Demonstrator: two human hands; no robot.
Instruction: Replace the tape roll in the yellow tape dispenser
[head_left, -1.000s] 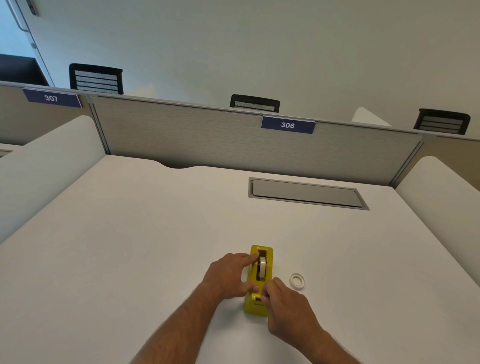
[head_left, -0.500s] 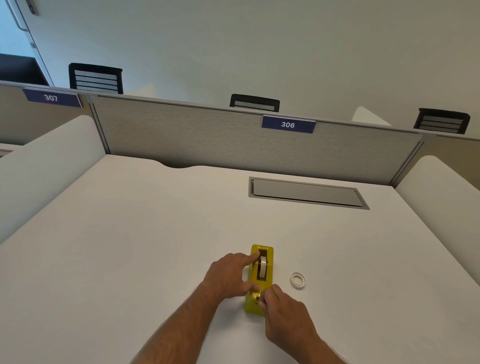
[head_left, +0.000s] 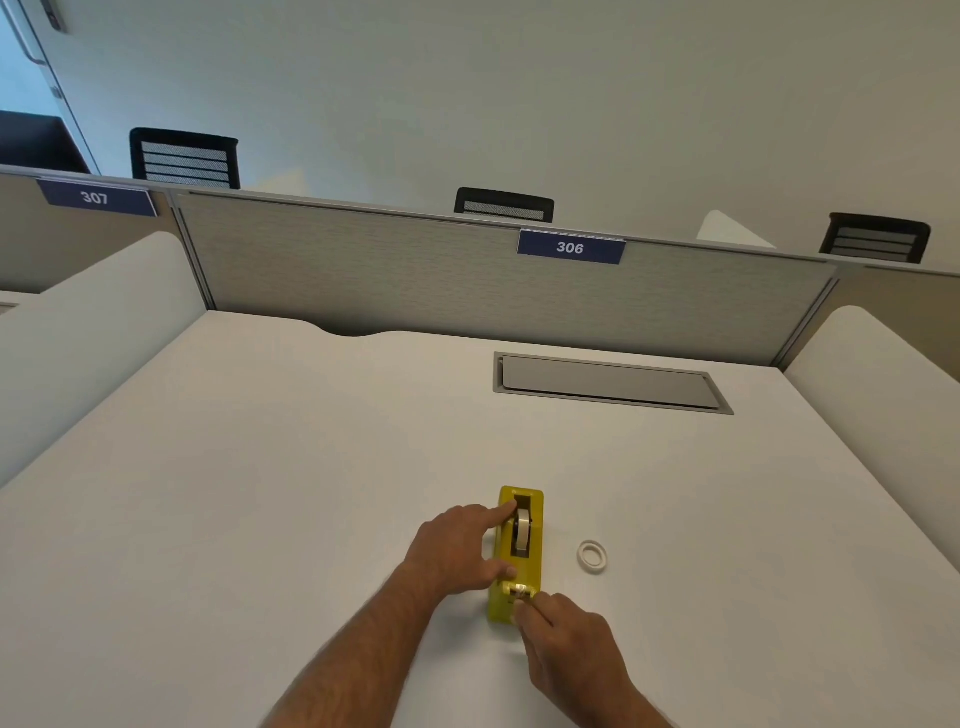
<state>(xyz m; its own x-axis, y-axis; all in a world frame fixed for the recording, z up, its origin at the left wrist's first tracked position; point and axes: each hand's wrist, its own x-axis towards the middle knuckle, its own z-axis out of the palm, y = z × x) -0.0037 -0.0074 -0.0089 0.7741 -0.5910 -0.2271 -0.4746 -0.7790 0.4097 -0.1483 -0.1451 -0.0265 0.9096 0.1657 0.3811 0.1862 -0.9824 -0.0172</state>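
Observation:
The yellow tape dispenser (head_left: 535, 525) lies lengthwise on the white desk (head_left: 260, 493), its cutter end toward me. A tape roll (head_left: 522, 530) sits upright in its slot. My left hand (head_left: 457, 551) grips the dispenser's left side, index finger on its top edge and thumb near the cutter. My right hand (head_left: 566, 634) pinches the tape end at the cutter, fingertips closed. The tape strip itself is too thin to make out clearly. A small white empty tape core (head_left: 592, 556) lies flat on the desk just right of the dispenser.
A grey cable hatch (head_left: 608, 384) is set into the desk behind the dispenser. A grey partition panel (head_left: 415, 280) with a 306 label closes the back; white side dividers (head_left: 883, 379) flank the desk. Black chair backs show beyond the partition.
My right hand has slid back toward me along the dispenser's near end, from beside the roll down to the cutter. The left hand and dispenser have stayed put.

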